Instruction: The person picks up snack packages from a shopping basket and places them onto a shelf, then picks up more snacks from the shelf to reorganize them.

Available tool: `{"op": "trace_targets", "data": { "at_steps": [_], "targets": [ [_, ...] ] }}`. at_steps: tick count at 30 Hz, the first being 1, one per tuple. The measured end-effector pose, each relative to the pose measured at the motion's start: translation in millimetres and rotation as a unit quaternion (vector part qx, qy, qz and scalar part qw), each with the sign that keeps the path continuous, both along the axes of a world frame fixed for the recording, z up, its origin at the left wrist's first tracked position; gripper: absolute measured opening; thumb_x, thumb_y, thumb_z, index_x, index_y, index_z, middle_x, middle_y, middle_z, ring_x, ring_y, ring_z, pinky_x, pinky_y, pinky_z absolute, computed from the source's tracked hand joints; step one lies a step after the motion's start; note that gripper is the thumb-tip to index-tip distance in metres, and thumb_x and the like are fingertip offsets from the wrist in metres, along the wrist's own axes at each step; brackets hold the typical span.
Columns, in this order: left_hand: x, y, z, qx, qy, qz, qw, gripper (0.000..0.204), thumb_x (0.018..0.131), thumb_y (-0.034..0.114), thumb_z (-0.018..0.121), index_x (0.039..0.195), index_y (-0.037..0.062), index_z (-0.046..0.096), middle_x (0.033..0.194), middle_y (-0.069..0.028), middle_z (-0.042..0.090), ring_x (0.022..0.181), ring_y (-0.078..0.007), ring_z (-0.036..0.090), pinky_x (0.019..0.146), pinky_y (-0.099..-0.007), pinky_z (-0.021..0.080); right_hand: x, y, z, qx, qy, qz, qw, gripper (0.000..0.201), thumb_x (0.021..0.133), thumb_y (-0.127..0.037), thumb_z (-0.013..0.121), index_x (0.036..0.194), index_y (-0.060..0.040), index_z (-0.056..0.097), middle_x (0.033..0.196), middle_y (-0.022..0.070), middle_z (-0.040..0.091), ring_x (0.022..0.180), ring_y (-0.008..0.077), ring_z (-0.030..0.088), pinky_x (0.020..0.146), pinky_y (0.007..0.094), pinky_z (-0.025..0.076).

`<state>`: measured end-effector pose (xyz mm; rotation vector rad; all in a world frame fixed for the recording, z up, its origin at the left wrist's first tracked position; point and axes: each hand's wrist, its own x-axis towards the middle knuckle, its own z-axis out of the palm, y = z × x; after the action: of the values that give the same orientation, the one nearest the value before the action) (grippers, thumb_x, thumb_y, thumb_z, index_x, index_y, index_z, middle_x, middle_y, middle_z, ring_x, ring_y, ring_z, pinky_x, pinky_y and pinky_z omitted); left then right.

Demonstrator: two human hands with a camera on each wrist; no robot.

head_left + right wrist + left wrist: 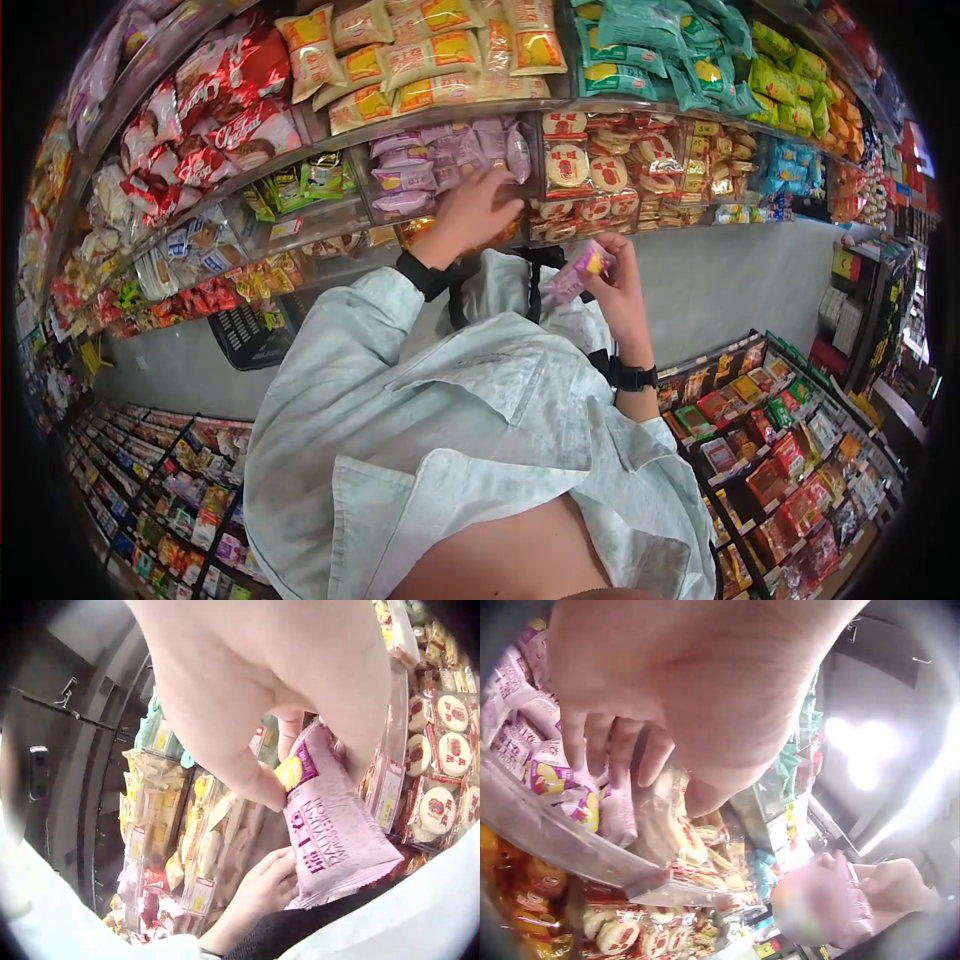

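In the head view the left hand [470,215] reaches over the bin of purple packets [405,175]; the left wrist view shows its fingers pointing down, touching the purple packets [551,769] at the bin's right end. Whether they grip one cannot be told. The right hand [622,290] pinches a purple packet [578,275] in front of the shelf. In the right wrist view, thumb and fingers of the right hand [262,682] hold that packet [330,817] by its upper end, its printed face showing.
Cream packets [430,60] and teal packets [620,50] fill the shelf above. Round crackers [570,170] lie in the bin to the right, red bags [230,100] to the left. A black basket [250,335] stands on the floor; low display racks [780,450] are behind the person.
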<state>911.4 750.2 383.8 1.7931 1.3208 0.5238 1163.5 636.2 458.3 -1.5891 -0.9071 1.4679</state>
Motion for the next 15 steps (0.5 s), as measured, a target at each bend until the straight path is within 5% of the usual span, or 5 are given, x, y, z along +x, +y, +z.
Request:
{"op": "trace_targets", "data": {
  "at_steps": [2, 5, 11, 15],
  "targets": [
    [3.0, -8.8, 14.5, -0.026, -0.075, -0.045, 0.996, 0.046, 0.094, 0.038, 0.07, 0.127, 0.0072, 0.062, 0.105, -0.0134, 0.072, 0.1, -0.0322, 0.07, 0.084, -0.043, 0.054, -12.5, 15.7, -7.4, 0.022, 0.016, 0.011, 1.0, 0.046, 0.089, 0.005, 0.07, 0.13, -0.004, 0.051, 0.119, 0.0028, 0.058, 0.106, 0.0113, 0.06, 0.089, 0.0263, 0.051],
    [2.7, -29.1, 25.5, -0.074, -0.118, -0.051, 0.989, 0.046, 0.097, 0.038, 0.066, 0.131, 0.0084, 0.058, 0.102, -0.0127, 0.074, 0.099, -0.033, 0.071, 0.083, -0.0443, 0.054, -30.4, 52.3, -21.0, 0.051, 0.006, 0.083, 0.995, 0.045, 0.09, -0.001, 0.075, 0.129, -0.0032, 0.053, 0.119, 0.0045, 0.062, 0.11, 0.0136, 0.062, 0.094, 0.0295, 0.053],
    [-35.7, -55.8, 12.0, -0.075, -0.136, 0.116, 0.981, 0.076, 0.094, 0.022, 0.072, 0.158, 0.0099, 0.032, 0.135, -0.0215, 0.062, 0.105, -0.0322, 0.071, 0.087, -0.0404, 0.056, -89.5, 138.2, -84.5, 0.137, -0.072, 0.192, 0.969, 0.05, 0.088, -0.014, 0.081, 0.129, -0.0004, 0.056, 0.121, 0.0117, 0.064, 0.11, 0.0196, 0.065, 0.093, 0.033, 0.054],
    [-62.8, -68.7, 7.2, -0.004, -0.077, 0.223, 0.972, 0.066, 0.093, 0.022, 0.071, 0.151, 0.0086, 0.043, 0.133, -0.0226, 0.064, 0.115, -0.0364, 0.068, 0.097, -0.0449, 0.053, -128.1, 165.6, -112.9, 0.197, -0.2, 0.169, 0.945, 0.053, 0.089, -0.023, 0.08, 0.13, 0.0003, 0.057, 0.125, 0.017, 0.063, 0.111, 0.0256, 0.065, 0.093, 0.0361, 0.054]
  ]
}}
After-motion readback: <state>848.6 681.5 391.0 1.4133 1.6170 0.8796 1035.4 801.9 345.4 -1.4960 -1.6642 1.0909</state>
